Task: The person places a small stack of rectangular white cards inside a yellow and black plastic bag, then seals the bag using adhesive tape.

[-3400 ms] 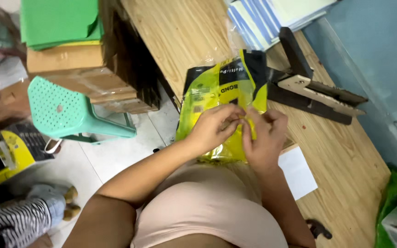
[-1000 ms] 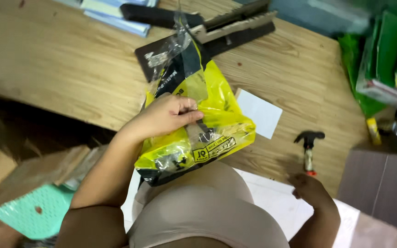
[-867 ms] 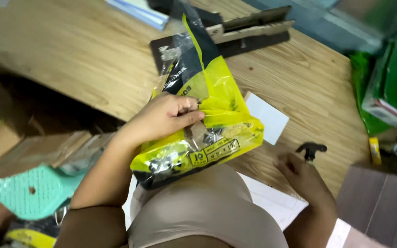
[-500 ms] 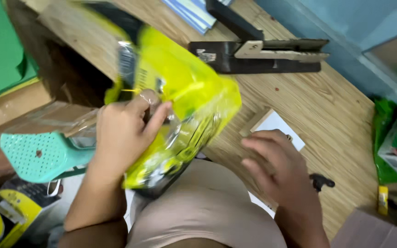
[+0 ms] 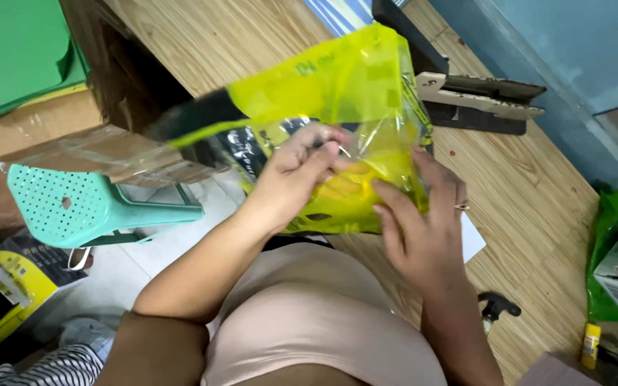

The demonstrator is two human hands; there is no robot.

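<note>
A yellow and black plastic bag [image 5: 337,93] is lifted above the wooden table's [image 5: 523,186] near edge, in front of my chest. My left hand [image 5: 291,175] pinches the bag's front, fingers closed on the clear film. My right hand [image 5: 420,221] presses flat against the bag's lower right side, fingers spread over the yellow plastic. What is inside the bag cannot be made out.
A large black paper cutter with a cardboard strip [image 5: 477,96] lies on the table behind the bag. A white slip [image 5: 472,239] and a small black tool [image 5: 495,307] lie near the edge. A teal plastic stool [image 5: 87,207], cardboard boxes [image 5: 37,129] and green sheets [image 5: 8,50] stand left.
My right hand came back from the small black tool at the table edge and now rests on the bag. The bag was lifted and turned, and my view swung left.
</note>
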